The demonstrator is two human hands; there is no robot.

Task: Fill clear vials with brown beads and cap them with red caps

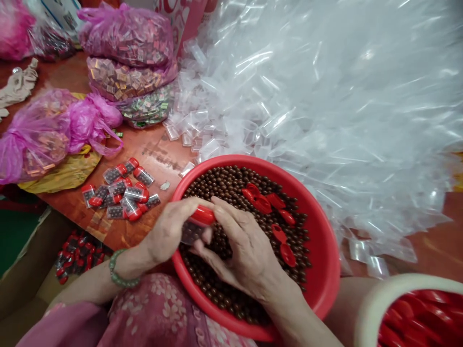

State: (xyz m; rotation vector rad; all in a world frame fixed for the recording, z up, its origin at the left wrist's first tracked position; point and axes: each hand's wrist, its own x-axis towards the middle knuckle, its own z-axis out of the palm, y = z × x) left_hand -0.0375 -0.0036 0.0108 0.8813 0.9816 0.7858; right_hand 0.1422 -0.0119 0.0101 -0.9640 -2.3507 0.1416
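Observation:
My left hand (168, 236), with a green beaded bracelet at the wrist, grips a small clear plastic vial (191, 232) over a red basin (321, 250). The vial's red cap (203, 215) sits at its top, and my right hand (242, 255) pinches that cap between its fingertips. Brown round beads (231, 188) fill the basin beneath both hands. Several loose red caps (258, 200) lie on top of the beads. My hands hide part of the bead pile.
Filled capped vials (123, 190) lie on a reddish wooden table (152, 149). More fill a box (77, 258) at lower left. A large heap of clear plastic sachets (325, 106) rises behind the basin, with pink bags of small packets (126, 36) at the back. A white-rimmed tub of red caps (415, 318) sits at lower right.

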